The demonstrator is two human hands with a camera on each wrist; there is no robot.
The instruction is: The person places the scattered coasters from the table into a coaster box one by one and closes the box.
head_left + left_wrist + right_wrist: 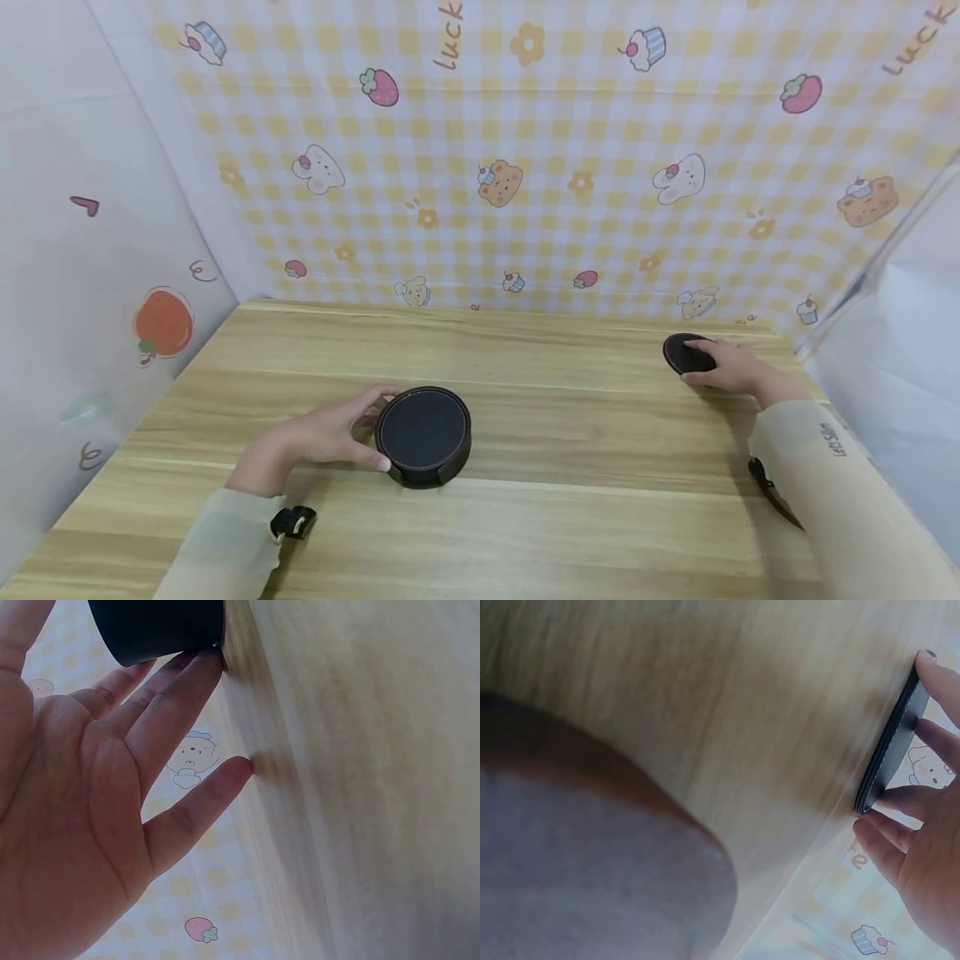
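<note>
A round black coaster holder [423,429] with light edge stitching on the coaster inside stands left of centre on the wooden table. My left hand [330,429] grips its left side, thumb at the front and fingers behind. From the left wrist, the left hand [82,795] shows fingertips at the holder's lower edge [161,630], the little finger apart from it. Far right, my right hand [727,367] holds a flat black coaster [682,354] across its top and edge. In the right wrist view, fingers [907,799] and thumb span the coaster [892,746], which has a layered rim.
The wood-grain table [570,517] meets a yellow checked cloth [555,125] at the back. White sheets hang at the left [67,333] and right [907,333]. Beneath the right sleeve [817,467] is a dark curved edge [776,496].
</note>
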